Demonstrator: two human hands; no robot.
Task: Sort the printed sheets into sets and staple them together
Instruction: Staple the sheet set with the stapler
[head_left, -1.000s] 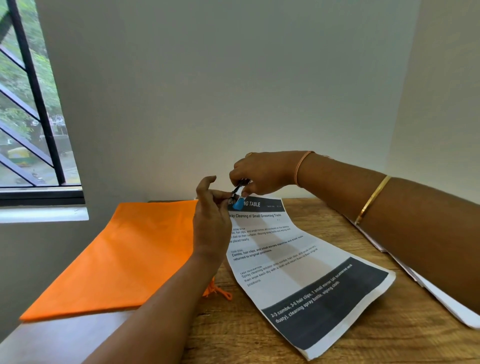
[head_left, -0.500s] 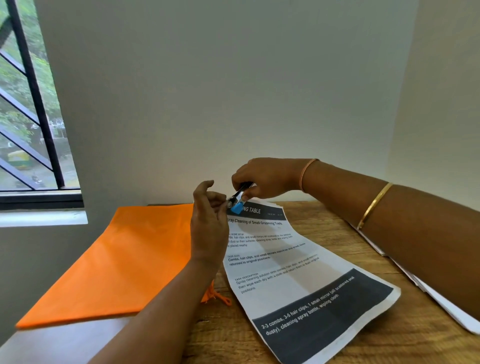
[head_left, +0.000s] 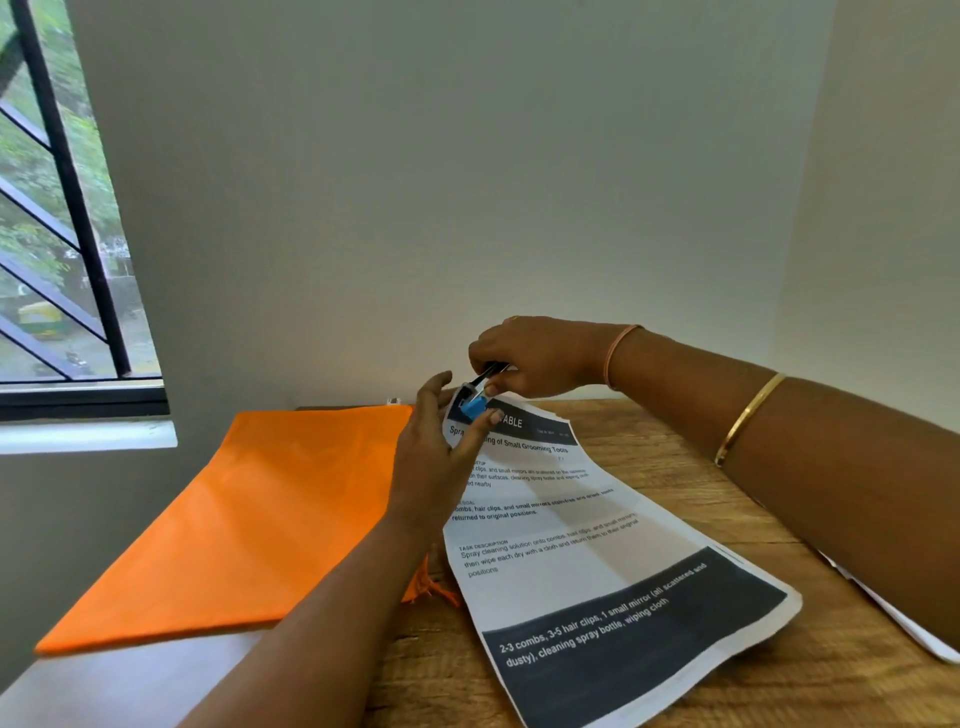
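Grainy wooden table (head_left: 675, 488) lay under the printed sheets (head_left: 571, 551), flat but for their far left corner, which curled upward. The left hand (head_left: 436, 457) pinched that corner, thumb in front. The right hand (head_left: 535, 358) gripped a small blue-and-metal stapler (head_left: 475, 401) over it. A smooth orange fabric bag (head_left: 249, 519) touched the sheets' left edge; bare wood lay right of them.

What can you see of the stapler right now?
The stapler is small, with a black and silver upper arm and a blue lower part. The right hand grips its rear. It slopes down toward the left hand, which pinches the lifted top corner of the printed sheets at its nose. Whether its jaws are closed is unclear.
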